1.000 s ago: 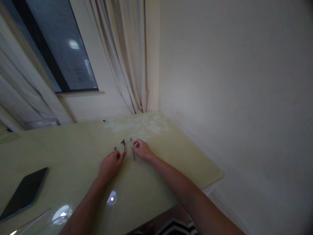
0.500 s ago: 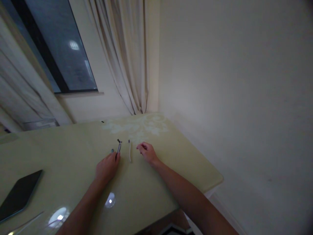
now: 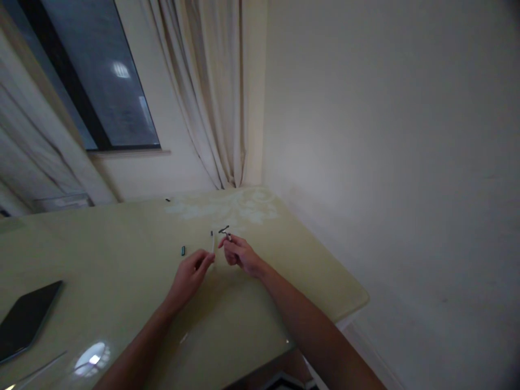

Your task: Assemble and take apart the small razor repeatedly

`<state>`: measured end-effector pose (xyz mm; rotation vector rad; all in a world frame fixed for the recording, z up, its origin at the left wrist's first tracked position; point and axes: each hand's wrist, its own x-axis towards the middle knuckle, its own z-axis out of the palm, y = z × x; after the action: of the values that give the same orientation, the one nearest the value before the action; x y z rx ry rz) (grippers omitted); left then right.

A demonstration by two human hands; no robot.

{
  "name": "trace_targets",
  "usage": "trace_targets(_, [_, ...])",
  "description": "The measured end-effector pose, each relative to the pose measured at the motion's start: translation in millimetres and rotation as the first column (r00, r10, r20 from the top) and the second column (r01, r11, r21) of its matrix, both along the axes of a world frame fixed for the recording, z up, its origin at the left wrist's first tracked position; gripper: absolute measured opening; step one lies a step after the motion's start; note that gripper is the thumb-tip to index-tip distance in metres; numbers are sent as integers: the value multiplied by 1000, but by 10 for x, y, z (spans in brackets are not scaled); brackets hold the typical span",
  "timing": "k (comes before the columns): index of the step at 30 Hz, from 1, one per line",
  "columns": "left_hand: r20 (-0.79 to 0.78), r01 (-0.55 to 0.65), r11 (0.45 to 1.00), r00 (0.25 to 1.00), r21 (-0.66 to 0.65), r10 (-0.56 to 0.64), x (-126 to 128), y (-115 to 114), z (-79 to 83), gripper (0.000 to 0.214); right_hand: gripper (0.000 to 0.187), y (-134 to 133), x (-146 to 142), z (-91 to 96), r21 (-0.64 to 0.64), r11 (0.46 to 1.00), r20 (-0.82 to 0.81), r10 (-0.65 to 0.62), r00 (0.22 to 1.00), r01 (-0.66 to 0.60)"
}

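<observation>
a room in a home: cream curtains point(image 3: 211, 97) hang beside a dark window point(image 3: 93, 76), and a glossy pale table point(image 3: 284, 254) with a floral pattern fills a plain-walled corner, a tablet point(image 3: 24, 319) on it.

Right hand point(image 3: 239, 253) in pinch grip (fingers curled); left hand point(image 3: 190, 276) half-open

Cap point(image 3: 183, 250), stick point(image 3: 212, 242), clip point(image 3: 225, 231) (left to right)
</observation>
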<state>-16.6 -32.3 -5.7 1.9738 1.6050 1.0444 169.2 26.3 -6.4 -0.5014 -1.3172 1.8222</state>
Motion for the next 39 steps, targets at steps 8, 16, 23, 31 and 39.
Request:
trace_targets(8, [360,103,990,931,-96,-62,-108,-52,121,71,48,-59,80,67,16,963,150,263,953,-268])
trace_targets(16, [457,181,978,882,-104,-115,-154,-13,5,56,49,-66,84,65,6,953,207,295,933,-303])
trace_targets(23, [541,173,982,834,-70,-108,-129,-19,-29,49,59,-47,33,9,77,981,222,157,962,-178])
trace_targets(31, [212,26,998,977,52,-37,-83,129,78,45,77,304,198,42,-114,962,11,-249,968,249])
trace_targets(39, [-268,54,989,959,-137,-89,648,899,66,39,71,535,612,96,-380,834,-204,-497,843,400])
